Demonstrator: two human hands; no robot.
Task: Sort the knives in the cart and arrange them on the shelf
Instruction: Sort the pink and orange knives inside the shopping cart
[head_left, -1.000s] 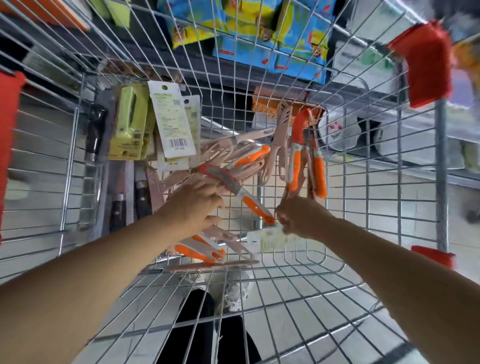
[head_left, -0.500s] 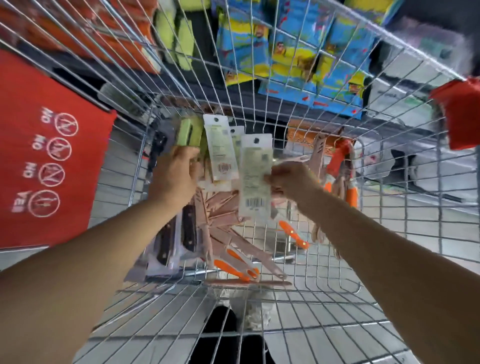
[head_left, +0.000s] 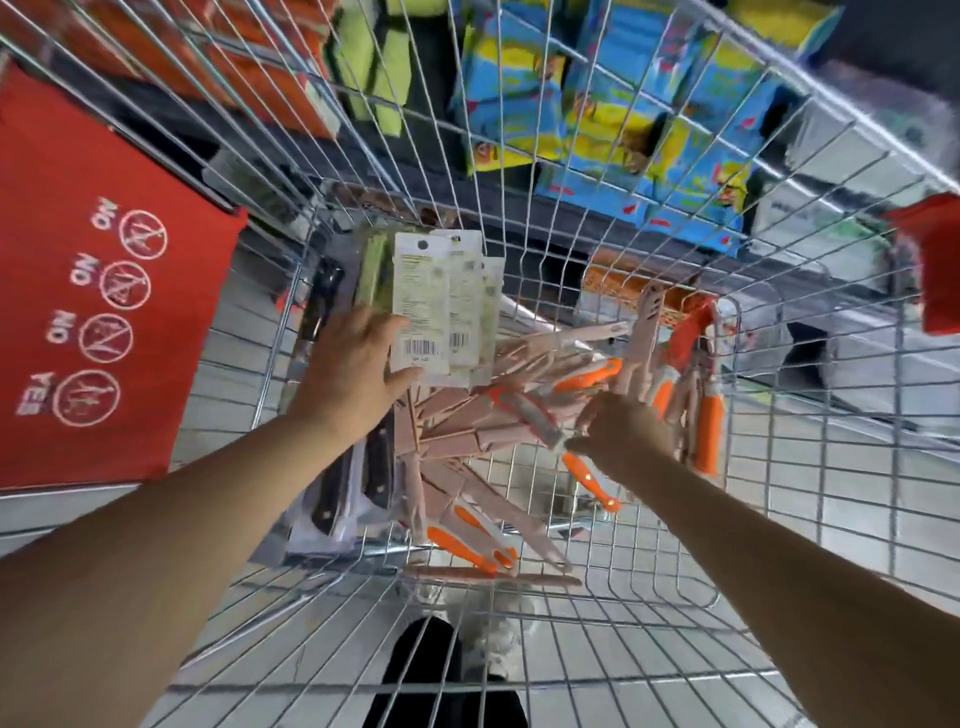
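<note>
As left hand grips flat cards, right hand pinches orange-handled knife.

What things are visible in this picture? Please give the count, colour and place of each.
cart: one, silver wire, fills the view.
carded packs: at least three, white and green, held up at the cart's far left.
pink knives: many, too tangled to count, cart middle.
orange-handled knives: several, cart middle and right.
dark-handled knives: two, in clear packaging, cart's left side.
sign panel: one, red with white symbols, left of the cart.
blue-yellow packs: several, on the shelf beyond the cart.
corner guard: one, red, right rim.
left hand: grips the carded packs.
right hand: fingers curled among the knives; what it holds is unclear.
</note>
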